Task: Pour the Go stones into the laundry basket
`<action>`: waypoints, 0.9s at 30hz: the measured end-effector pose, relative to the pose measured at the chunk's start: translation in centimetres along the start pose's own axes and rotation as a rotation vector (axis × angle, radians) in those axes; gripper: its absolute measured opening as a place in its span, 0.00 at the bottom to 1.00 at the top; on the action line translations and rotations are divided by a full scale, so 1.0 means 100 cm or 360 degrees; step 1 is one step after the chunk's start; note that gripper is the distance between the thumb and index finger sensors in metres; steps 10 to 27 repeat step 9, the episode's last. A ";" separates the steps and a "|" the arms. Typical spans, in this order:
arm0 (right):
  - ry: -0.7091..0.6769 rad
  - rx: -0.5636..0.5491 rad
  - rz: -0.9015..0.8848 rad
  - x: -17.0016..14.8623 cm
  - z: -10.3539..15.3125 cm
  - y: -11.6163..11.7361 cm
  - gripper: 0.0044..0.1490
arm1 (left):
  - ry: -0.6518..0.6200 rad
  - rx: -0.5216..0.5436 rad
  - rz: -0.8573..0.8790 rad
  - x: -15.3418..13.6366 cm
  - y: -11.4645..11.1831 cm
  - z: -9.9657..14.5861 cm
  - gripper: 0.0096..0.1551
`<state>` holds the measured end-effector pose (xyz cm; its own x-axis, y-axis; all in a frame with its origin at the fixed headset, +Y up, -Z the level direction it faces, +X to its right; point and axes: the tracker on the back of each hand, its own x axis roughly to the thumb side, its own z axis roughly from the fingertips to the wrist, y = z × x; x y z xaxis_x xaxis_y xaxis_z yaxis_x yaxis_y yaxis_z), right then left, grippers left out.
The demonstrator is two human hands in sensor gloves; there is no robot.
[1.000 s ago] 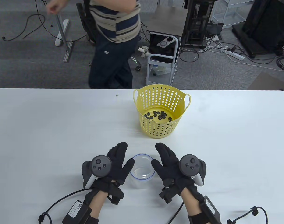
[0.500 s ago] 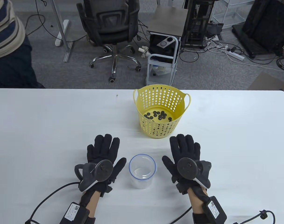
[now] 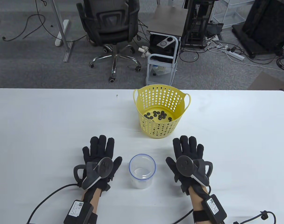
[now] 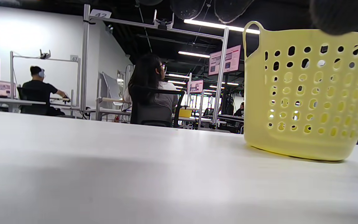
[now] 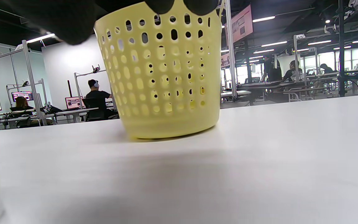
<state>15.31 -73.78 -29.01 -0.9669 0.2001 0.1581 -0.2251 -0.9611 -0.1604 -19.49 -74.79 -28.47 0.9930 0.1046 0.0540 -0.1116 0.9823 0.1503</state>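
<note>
Black Go stones lay in yellow perforated plastic laundry basket, 12 o'clock. I judged pour done. Clear plastic jar upright, empty, 6 o'clock. Left hand and right hand flat, released, flanking jar.

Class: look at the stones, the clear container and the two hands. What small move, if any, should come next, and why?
Probably none beyond drawing the hands back. The Go stones lie in the yellow basket, the clear container stands empty, and the left hand and right hand rest flat beside it.
</note>
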 end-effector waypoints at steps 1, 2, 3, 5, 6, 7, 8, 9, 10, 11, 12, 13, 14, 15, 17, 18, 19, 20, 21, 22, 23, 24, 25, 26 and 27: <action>-0.0003 0.0005 -0.0002 0.000 0.000 0.001 0.55 | 0.0008 -0.0011 0.0003 -0.001 0.000 -0.001 0.53; -0.0005 0.0009 -0.0003 0.000 0.000 0.001 0.55 | 0.0010 -0.0012 0.0002 -0.001 -0.001 -0.001 0.52; -0.0008 0.0017 -0.0003 0.001 -0.001 0.001 0.55 | 0.0012 -0.0016 0.0002 -0.001 -0.001 -0.001 0.52; -0.0010 0.0031 -0.0001 0.001 -0.001 0.002 0.55 | 0.0015 -0.0024 0.0007 -0.001 -0.001 -0.002 0.52; -0.0010 0.0035 -0.0002 0.001 -0.001 0.002 0.55 | 0.0015 -0.0028 0.0010 -0.001 -0.001 -0.002 0.52; -0.0007 0.0042 -0.0009 0.001 -0.002 0.003 0.55 | 0.0011 -0.0032 0.0007 0.000 -0.001 -0.002 0.52; -0.0005 0.0052 -0.0018 0.001 -0.002 0.003 0.55 | 0.0010 -0.0033 0.0002 0.000 -0.001 -0.002 0.52; -0.0007 0.0062 -0.0023 0.002 -0.002 0.004 0.55 | 0.0008 -0.0031 0.0000 0.000 -0.001 -0.002 0.52; -0.0007 0.0062 -0.0023 0.002 -0.002 0.004 0.55 | 0.0008 -0.0031 0.0000 0.000 -0.001 -0.002 0.52; -0.0007 0.0062 -0.0023 0.002 -0.002 0.004 0.55 | 0.0008 -0.0031 0.0000 0.000 -0.001 -0.002 0.52; -0.0007 0.0062 -0.0023 0.002 -0.002 0.004 0.55 | 0.0008 -0.0031 0.0000 0.000 -0.001 -0.002 0.52; -0.0007 0.0062 -0.0023 0.002 -0.002 0.004 0.55 | 0.0008 -0.0031 0.0000 0.000 -0.001 -0.002 0.52; -0.0007 0.0062 -0.0023 0.002 -0.002 0.004 0.55 | 0.0008 -0.0031 0.0000 0.000 -0.001 -0.002 0.52; -0.0007 0.0062 -0.0023 0.002 -0.002 0.004 0.55 | 0.0008 -0.0031 0.0000 0.000 -0.001 -0.002 0.52; -0.0007 0.0062 -0.0023 0.002 -0.002 0.004 0.55 | 0.0008 -0.0031 0.0000 0.000 -0.001 -0.002 0.52; -0.0007 0.0062 -0.0023 0.002 -0.002 0.004 0.55 | 0.0008 -0.0031 0.0000 0.000 -0.001 -0.002 0.52; -0.0007 0.0062 -0.0023 0.002 -0.002 0.004 0.55 | 0.0008 -0.0031 0.0000 0.000 -0.001 -0.002 0.52; -0.0007 0.0062 -0.0023 0.002 -0.002 0.004 0.55 | 0.0008 -0.0031 0.0000 0.000 -0.001 -0.002 0.52; -0.0007 0.0062 -0.0023 0.002 -0.002 0.004 0.55 | 0.0008 -0.0031 0.0000 0.000 -0.001 -0.002 0.52; -0.0007 0.0062 -0.0023 0.002 -0.002 0.004 0.55 | 0.0008 -0.0031 0.0000 0.000 -0.001 -0.002 0.52; -0.0007 0.0062 -0.0023 0.002 -0.002 0.004 0.55 | 0.0008 -0.0031 0.0000 0.000 -0.001 -0.002 0.52; -0.0007 0.0062 -0.0023 0.002 -0.002 0.004 0.55 | 0.0008 -0.0031 0.0000 0.000 -0.001 -0.002 0.52; -0.0007 0.0062 -0.0023 0.002 -0.002 0.004 0.55 | 0.0008 -0.0031 0.0000 0.000 -0.001 -0.002 0.52; -0.0007 0.0062 -0.0023 0.002 -0.002 0.004 0.55 | 0.0008 -0.0031 0.0000 0.000 -0.001 -0.002 0.52; -0.0007 0.0062 -0.0023 0.002 -0.002 0.004 0.55 | 0.0008 -0.0031 0.0000 0.000 -0.001 -0.002 0.52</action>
